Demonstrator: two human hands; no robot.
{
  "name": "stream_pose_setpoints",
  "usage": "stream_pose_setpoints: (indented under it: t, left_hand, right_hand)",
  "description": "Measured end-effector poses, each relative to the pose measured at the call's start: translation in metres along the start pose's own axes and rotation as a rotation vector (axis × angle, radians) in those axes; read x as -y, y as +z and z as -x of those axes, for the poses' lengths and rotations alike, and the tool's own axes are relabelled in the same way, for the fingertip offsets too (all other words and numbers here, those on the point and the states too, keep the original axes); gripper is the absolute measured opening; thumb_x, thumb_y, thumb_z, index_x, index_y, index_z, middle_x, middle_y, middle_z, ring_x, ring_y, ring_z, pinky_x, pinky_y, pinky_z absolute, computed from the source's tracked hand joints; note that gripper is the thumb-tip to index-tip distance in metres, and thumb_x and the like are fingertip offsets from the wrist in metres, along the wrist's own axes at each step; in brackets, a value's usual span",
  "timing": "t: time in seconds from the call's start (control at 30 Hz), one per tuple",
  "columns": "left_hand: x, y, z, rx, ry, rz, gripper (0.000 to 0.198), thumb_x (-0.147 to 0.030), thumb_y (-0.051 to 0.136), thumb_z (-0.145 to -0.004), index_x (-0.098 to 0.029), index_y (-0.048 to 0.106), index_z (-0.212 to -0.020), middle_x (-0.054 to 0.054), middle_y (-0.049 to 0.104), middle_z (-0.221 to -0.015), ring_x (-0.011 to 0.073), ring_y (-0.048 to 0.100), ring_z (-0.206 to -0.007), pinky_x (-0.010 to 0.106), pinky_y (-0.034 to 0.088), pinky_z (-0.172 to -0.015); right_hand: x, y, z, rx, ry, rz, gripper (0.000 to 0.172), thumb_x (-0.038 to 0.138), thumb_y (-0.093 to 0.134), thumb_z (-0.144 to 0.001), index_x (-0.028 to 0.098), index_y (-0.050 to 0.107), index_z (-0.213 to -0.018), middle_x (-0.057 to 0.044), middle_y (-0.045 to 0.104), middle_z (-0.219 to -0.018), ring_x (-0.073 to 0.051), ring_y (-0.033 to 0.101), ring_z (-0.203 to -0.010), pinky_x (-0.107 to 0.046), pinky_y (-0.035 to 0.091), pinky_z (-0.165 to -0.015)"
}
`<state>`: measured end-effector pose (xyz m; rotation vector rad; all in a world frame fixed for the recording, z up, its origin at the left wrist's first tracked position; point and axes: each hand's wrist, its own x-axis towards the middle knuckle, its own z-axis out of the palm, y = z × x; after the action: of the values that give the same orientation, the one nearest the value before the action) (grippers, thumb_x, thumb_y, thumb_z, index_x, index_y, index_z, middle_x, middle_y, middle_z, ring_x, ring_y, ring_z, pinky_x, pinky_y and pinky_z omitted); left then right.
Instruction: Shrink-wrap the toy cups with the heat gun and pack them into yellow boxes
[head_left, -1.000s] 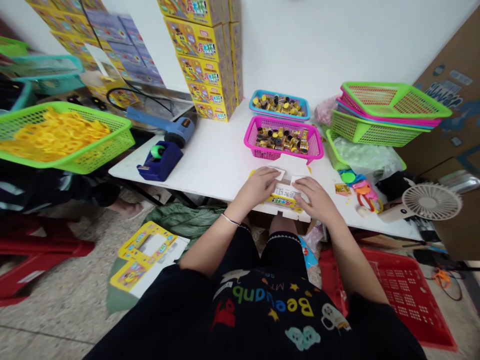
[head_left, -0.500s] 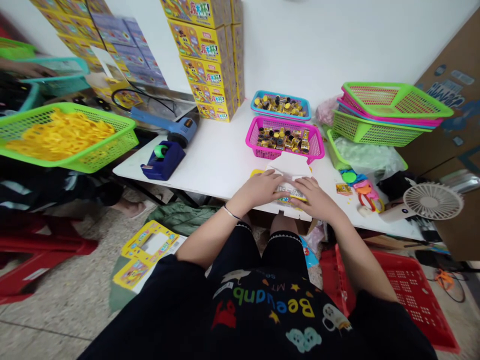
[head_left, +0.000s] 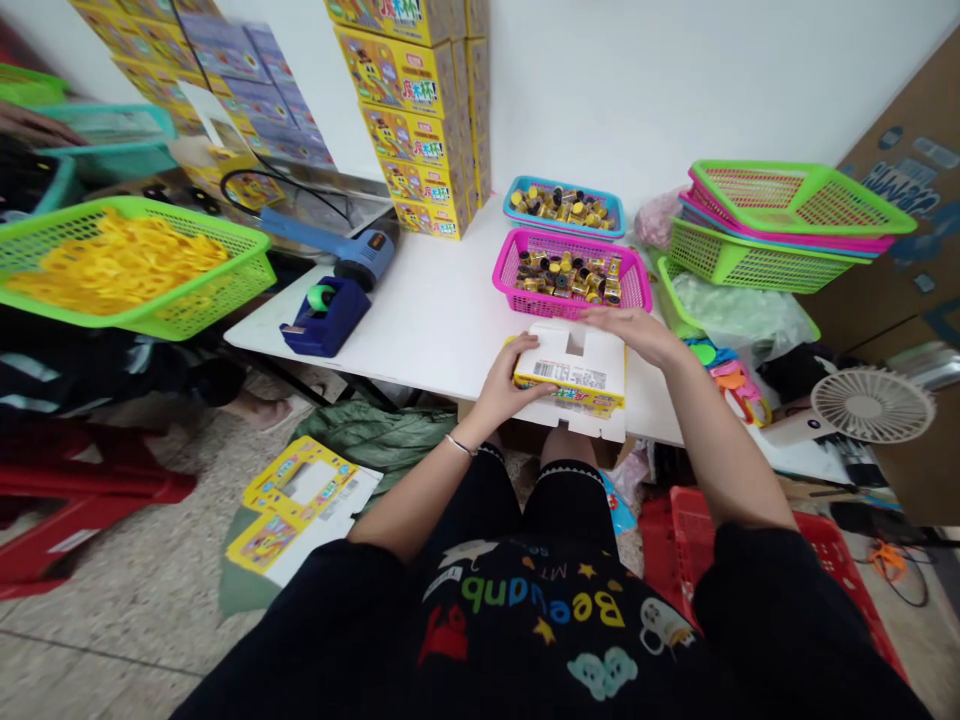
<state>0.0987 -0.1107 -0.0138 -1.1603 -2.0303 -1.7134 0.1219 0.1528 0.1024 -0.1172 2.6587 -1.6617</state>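
Observation:
A yellow and white cardboard box (head_left: pixel 574 372) lies near the front edge of the white table (head_left: pixel 435 330), with a flap sticking out toward my lap. My left hand (head_left: pixel 514 380) grips the box's left side, thumb along the front and fingers on top. Over the back right edge of the box, my right hand (head_left: pixel 626 330) is held flat with its fingers stretched out. Just behind the box stands a pink basket (head_left: pixel 510 295) of small yellow and black containers, and a blue basket (head_left: pixel 619 215) of similar pieces is behind that.
Yellow boxes (head_left: pixel 409 125) are stacked by the wall. At the left are a blue tape dispenser (head_left: pixel 326 320), a heat gun (head_left: pixel 364 255) and a green basket (head_left: pixel 225 290) of yellow pieces. Stacked baskets (head_left: pixel 757 255) and a small fan (head_left: pixel 862 405) stand right. Another person's hand (head_left: pixel 37 125) shows far left.
The white flaps behind and over the box have folded down, so its top now shows flat. My right hand has moved back and opened out; my left hand has shifted to the box's left side.

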Motion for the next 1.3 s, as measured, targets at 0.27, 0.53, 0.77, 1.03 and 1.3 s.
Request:
stream_pose_setpoints:
  t: [0.27, 0.53, 0.77, 1.03, 1.3]
  left_hand:
    - [0.007, -0.009, 0.008, 0.070, 0.079, -0.056, 0.035, -0.051, 0.075, -0.090, -0.023, 0.075, -0.110, 0.016, 0.055, -0.150, 0.0351, 0.040, -0.154, 0.066, 0.037, -0.123]
    - [0.012, -0.012, 0.006, 0.103, 0.140, -0.051, 0.029, -0.046, 0.076, -0.090, -0.025, 0.075, -0.111, 0.015, 0.054, -0.152, 0.0332, 0.042, -0.153, 0.067, 0.040, -0.121]
    - [0.009, -0.010, 0.007, 0.113, 0.139, -0.055, 0.029, -0.048, 0.073, -0.092, -0.025, 0.075, -0.110, 0.014, 0.054, -0.151, 0.0329, 0.040, -0.155, 0.065, 0.039, -0.123]
    - [0.015, -0.002, 0.011, 0.080, 0.023, 0.014, 0.070, -0.058, 0.076, -0.087, -0.027, 0.052, -0.145, 0.019, 0.037, -0.164, 0.0347, 0.033, -0.158, 0.060, 0.035, -0.126]
    - [0.010, 0.003, 0.020, 0.228, -0.329, 0.166, 0.123, -0.075, 0.071, -0.082, -0.026, -0.002, -0.168, 0.018, 0.004, -0.177, 0.0381, 0.008, -0.164, 0.055, 0.017, -0.134]
  right_hand:
    - [-0.011, 0.006, 0.010, 0.225, -0.296, 0.293, 0.048, 0.056, 0.067, -0.091, 0.031, 0.073, -0.132, -0.006, 0.068, -0.141, -0.026, 0.065, -0.130, -0.050, 0.054, -0.111]
    - [-0.020, 0.002, 0.003, 0.250, -0.421, 0.575, 0.039, 0.049, 0.056, -0.100, 0.036, 0.070, -0.134, -0.002, 0.061, -0.151, -0.024, 0.063, -0.135, -0.046, 0.055, -0.110]
    - [-0.016, -0.001, 0.008, 0.395, -0.442, 0.683, 0.041, 0.046, 0.051, -0.104, 0.041, 0.061, -0.144, 0.008, 0.038, -0.166, -0.024, 0.041, -0.155, -0.052, 0.040, -0.125]
    - [-0.010, 0.004, 0.010, 0.531, -0.388, 0.516, 0.072, 0.080, 0.041, -0.095, 0.031, 0.067, -0.140, -0.005, 0.056, -0.156, -0.034, 0.040, -0.155, -0.065, 0.022, -0.129]
    - [-0.028, -0.003, 0.040, -0.338, 0.223, -0.132, 0.062, 0.077, 0.062, -0.085, 0.030, 0.069, -0.126, -0.006, 0.074, -0.127, -0.024, 0.069, -0.115, -0.040, 0.060, -0.094]
